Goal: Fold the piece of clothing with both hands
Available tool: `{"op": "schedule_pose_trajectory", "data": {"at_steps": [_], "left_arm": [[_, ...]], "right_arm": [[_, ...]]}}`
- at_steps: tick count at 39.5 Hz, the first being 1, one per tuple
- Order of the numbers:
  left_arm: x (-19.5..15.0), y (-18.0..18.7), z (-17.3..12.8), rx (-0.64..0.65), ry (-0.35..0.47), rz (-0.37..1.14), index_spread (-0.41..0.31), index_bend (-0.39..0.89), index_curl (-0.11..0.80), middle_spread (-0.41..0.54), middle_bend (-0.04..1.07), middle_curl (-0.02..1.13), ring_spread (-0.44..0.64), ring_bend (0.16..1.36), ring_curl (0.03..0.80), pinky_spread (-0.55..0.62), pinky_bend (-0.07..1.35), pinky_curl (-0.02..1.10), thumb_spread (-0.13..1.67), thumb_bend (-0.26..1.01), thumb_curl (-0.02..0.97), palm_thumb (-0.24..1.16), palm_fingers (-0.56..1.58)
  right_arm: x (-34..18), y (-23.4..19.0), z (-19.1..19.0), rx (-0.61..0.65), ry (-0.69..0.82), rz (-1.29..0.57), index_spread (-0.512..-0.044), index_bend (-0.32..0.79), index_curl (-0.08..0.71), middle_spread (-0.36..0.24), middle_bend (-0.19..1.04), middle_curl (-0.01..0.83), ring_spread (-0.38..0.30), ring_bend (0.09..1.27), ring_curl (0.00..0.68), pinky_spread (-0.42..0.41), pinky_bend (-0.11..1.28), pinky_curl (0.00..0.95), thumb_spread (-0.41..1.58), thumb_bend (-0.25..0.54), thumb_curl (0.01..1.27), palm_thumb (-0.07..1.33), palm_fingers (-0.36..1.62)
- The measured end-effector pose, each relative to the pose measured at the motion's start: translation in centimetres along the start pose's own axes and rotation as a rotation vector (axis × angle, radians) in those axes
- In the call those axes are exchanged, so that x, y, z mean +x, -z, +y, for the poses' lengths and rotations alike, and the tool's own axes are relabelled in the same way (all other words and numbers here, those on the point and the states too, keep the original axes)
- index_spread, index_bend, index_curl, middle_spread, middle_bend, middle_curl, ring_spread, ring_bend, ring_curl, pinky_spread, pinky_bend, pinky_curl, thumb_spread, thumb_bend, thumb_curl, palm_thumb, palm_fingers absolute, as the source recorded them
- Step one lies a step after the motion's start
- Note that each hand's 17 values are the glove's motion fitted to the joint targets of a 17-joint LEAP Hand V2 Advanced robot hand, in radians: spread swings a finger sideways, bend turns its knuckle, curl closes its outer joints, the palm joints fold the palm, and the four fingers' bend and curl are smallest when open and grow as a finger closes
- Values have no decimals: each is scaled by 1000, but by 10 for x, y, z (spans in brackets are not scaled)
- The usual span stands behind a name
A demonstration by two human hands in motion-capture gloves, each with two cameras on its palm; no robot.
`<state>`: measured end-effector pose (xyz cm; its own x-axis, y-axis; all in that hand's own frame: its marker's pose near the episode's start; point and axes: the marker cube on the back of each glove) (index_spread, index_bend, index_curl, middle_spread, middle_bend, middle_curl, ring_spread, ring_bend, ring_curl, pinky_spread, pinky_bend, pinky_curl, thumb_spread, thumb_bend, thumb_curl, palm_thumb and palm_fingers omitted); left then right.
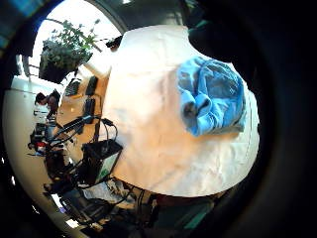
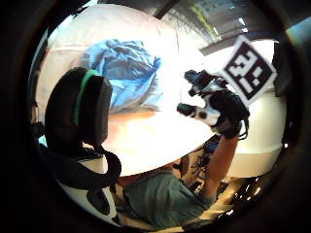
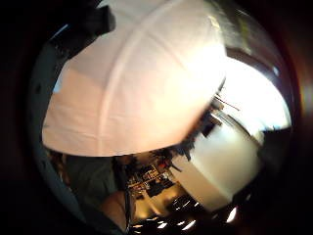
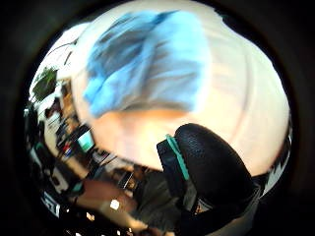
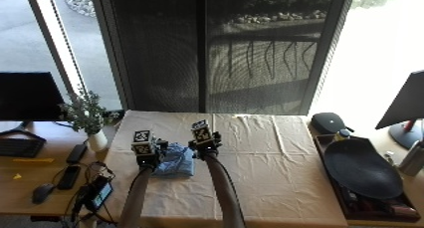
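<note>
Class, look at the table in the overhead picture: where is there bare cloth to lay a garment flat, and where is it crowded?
Free: the white tablecloth from the right hand across to the dark tray, and the strip by the window. Crowded: the left edge, where the blue garment, left hand and potted plant cluster.

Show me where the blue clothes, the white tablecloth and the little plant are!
blue clothes [image 5: 173,166], outside view, middle of the bundle.
white tablecloth [image 5: 278,158], outside view, bare cloth right of the hands.
plant [image 5: 85,113], outside view, its leaves.
</note>
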<state>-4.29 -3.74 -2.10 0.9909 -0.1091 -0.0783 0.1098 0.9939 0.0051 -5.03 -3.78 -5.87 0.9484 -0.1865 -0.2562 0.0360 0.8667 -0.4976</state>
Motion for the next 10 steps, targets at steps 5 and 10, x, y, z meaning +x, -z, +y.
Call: {"op": "schedule_pose_trajectory", "data": {"at_steps": [5, 10], "left_arm": [[25, -3, 4, -23, -44, -67, -101, 110, 272, -2, 167, 381, 196, 470, 327, 163, 677, 380, 1446, -6, 234, 368, 269], [43, 0, 9, -25, -66, -62, -99, 124, 271, 19, 176, 374, 225, 488, 326, 184, 680, 373, 1432, -10, 236, 356, 244]], "right_arm": [[45, 3, -25, 370, -248, -3, -345, 128, 221, -80, 127, 358, 42, 325, 329, 102, 737, 374, 1210, -37, 379, 434, 193], [59, 6, -14, 555, -188, -102, -362, 132, 226, -53, 141, 336, 88, 318, 318, 163, 761, 373, 1227, -45, 347, 364, 113]]}}
